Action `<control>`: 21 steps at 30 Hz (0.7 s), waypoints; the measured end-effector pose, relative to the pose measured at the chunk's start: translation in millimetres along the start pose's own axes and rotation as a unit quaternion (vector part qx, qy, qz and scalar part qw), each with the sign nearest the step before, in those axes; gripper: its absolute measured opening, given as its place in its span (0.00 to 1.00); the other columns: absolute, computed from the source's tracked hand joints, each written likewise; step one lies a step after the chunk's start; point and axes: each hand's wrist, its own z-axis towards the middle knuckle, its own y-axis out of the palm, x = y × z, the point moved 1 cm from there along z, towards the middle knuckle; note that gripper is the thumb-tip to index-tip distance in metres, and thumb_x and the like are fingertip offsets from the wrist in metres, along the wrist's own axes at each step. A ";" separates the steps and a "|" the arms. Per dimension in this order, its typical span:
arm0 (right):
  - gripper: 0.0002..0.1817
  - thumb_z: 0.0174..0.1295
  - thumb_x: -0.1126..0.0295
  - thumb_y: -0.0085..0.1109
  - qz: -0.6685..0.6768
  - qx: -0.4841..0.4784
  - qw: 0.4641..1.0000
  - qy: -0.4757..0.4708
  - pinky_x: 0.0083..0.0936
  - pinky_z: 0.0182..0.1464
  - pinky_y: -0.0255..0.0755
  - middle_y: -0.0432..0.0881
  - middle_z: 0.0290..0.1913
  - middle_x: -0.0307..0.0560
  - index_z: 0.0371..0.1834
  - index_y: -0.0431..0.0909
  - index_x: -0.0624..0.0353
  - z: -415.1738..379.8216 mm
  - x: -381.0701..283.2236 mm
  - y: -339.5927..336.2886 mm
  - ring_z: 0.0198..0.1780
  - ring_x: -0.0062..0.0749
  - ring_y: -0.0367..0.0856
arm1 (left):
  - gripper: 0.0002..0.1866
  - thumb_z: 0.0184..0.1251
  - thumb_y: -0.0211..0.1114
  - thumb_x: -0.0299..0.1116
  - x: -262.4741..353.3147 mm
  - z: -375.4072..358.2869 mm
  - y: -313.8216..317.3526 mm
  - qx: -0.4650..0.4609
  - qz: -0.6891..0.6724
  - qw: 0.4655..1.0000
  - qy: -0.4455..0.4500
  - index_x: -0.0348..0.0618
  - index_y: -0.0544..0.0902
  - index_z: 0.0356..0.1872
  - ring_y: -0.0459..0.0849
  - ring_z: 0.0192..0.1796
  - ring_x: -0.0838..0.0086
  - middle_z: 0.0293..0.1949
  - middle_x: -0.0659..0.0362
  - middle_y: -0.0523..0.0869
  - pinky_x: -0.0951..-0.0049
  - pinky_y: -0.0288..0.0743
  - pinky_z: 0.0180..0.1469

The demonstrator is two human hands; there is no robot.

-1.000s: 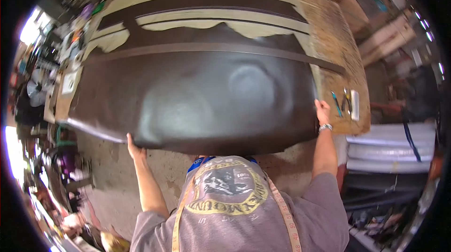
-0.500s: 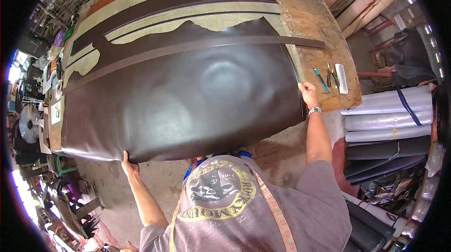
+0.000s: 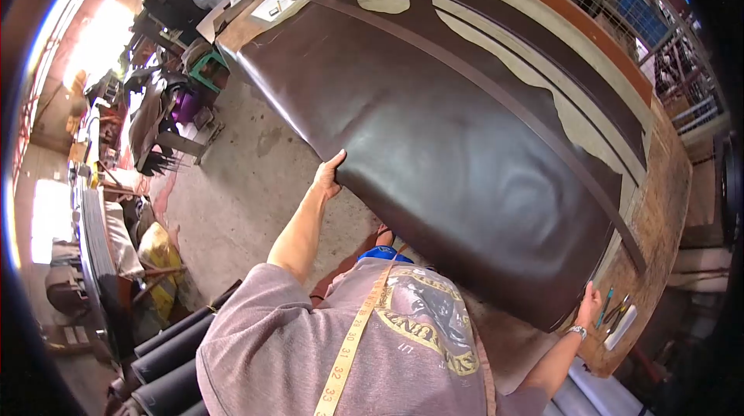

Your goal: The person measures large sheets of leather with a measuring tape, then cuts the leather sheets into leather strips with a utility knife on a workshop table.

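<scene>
Here's our worktable (image 3: 666,183), and spread over it our dark brown leather sheet (image 3: 434,160), near edge out past the tabletop; a long brown strip (image 3: 496,92) runs across it, our left hand (image 3: 328,176) pinches that near edge, our right hand (image 3: 590,306) grips the sheet's right edge, and just beside lie a white block (image 3: 621,328) and pliers (image 3: 616,311)
</scene>
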 end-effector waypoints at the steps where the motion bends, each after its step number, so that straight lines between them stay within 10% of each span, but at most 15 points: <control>1: 0.25 0.72 0.53 0.66 -0.029 -0.009 0.999 0.013 0.29 0.42 0.63 0.66 0.30 0.35 0.27 0.69 0.60 2.3 -4.1 -0.2 0.35 0.25 0.62 | 0.27 0.67 0.76 0.41 -6.3 -7.0 4.8 0.007 0.022 1.000 0.012 0.39 0.80 0.62 0.87 0.57 0.65 0.56 0.55 0.88 0.60 0.81 0.62; 11: 0.22 0.67 0.55 0.70 0.031 0.042 0.998 0.024 0.31 0.50 0.73 0.87 0.41 0.42 0.46 0.86 0.69 8.6 15.2 22.8 0.44 0.28 0.79 | 0.35 0.69 0.75 0.42 2.7 -35.6 -9.3 -0.005 0.168 0.986 0.016 0.23 0.74 0.65 0.84 0.62 0.55 0.62 0.46 0.83 0.47 0.79 0.66; 13: 0.20 0.68 0.55 0.71 -0.025 0.036 0.999 -0.029 0.26 0.37 0.65 0.74 0.29 0.29 0.30 0.78 0.61 10.9 30.7 15.2 0.33 0.20 0.68 | 0.34 0.70 0.75 0.41 1.1 -30.3 -13.4 -0.011 0.154 0.988 0.022 0.26 0.72 0.66 0.85 0.62 0.55 0.62 0.46 0.83 0.48 0.80 0.63; 21: 0.20 0.71 0.61 0.68 0.050 0.014 0.999 -0.004 0.24 0.34 0.60 0.66 0.25 0.28 0.24 0.71 0.56 -0.8 10.9 17.8 0.30 0.17 0.61 | 0.27 0.69 0.76 0.40 1.2 -22.5 -19.1 -0.025 0.160 0.986 0.030 0.36 0.79 0.63 0.85 0.59 0.61 0.59 0.54 0.85 0.54 0.78 0.63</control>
